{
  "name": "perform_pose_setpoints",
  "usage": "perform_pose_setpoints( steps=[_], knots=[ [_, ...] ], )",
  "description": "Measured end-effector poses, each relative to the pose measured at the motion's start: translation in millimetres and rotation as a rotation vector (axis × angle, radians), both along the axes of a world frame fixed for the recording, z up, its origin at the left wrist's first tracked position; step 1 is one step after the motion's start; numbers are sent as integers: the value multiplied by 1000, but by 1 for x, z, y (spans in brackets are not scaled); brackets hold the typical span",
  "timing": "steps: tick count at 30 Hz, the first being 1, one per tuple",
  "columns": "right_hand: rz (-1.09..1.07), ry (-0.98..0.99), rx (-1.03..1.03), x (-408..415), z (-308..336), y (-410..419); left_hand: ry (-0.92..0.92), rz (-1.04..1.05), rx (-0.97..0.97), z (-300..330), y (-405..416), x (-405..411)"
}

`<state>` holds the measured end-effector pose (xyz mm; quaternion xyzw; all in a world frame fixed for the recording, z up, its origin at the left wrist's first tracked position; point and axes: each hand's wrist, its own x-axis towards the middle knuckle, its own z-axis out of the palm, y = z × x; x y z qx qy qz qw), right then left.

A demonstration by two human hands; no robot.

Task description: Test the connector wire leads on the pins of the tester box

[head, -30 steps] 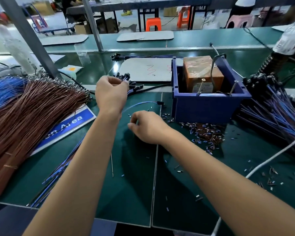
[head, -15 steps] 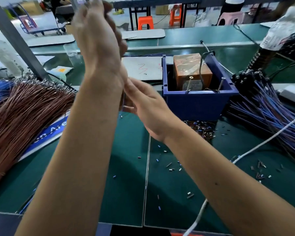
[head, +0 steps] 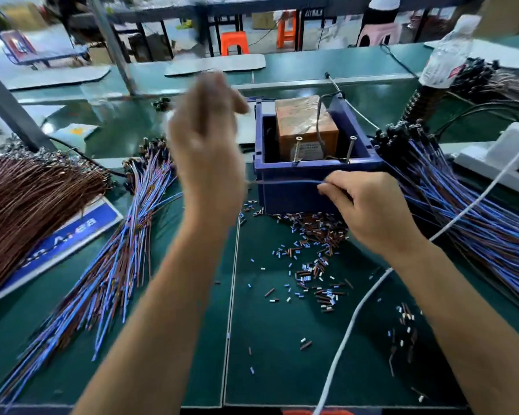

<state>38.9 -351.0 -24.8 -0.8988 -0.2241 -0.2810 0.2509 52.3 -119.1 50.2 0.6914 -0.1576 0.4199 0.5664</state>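
Wire (head: 285, 181) runs level across the front of the box (head: 312, 175), just below the two pins (head: 297, 151). R hand (head: 369, 211) pinches its right end; L hand (head: 207, 145) is raised and blurred, fingers curled, prob. holding the other end, can't tell for sure. To do it well: keep wire taut, lift each bare lead onto its own pin w/o bridging both. Lead tips and connector are hidden by fingers and blur.

blue sign (head: 63, 238) under brown wires, white letters "Area", partly hidden
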Motion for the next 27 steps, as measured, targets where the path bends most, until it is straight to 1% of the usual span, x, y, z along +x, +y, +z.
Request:
perform_pose_setpoints(
  steps=[1, 3, 4, 6, 7, 9, 11, 14, 18, 20, 22, 27],
  knots=[
    [2, -25, 2, -2, -6, 0, 0, -4, 207, -9, -20, -18],
    [51, -59, 43, -6, -12, 2, -22, -140, 485, -40, -50, -35],
    [71, -82, 65, -7, -13, 3, 25, -109, 613, -56, -63, -31],
    [58, -124, 70, -5, -16, 2, 90, -148, 662, -64, -64, -22],
    [45, -114, 82, -5, -17, 3, 125, -164, 686, -65, -60, -17],
    [51, -20, 184, -7, -20, 4, 122, -171, 761, -73, -61, -21],
    [105, 76, 299, -10, -20, 7, 136, -226, 721, -79, -55, -13],
    [165, 182, 358, -11, -22, 8, 160, -251, 650, -85, -42, -2],
    [119, 244, 449, -11, -24, 7, 189, -280, 558, -94, -32, 4],
    [77, 241, 510, -9, -24, 5, 261, -297, 468, -98, -29, 7],
    [91, 266, 590, -8, -24, 3, 366, -329, 377, -101, -28, 8],
    [91, 342, 743, -7, -23, 0, 495, -383, 270, -100, -33, 5]
  ],
)
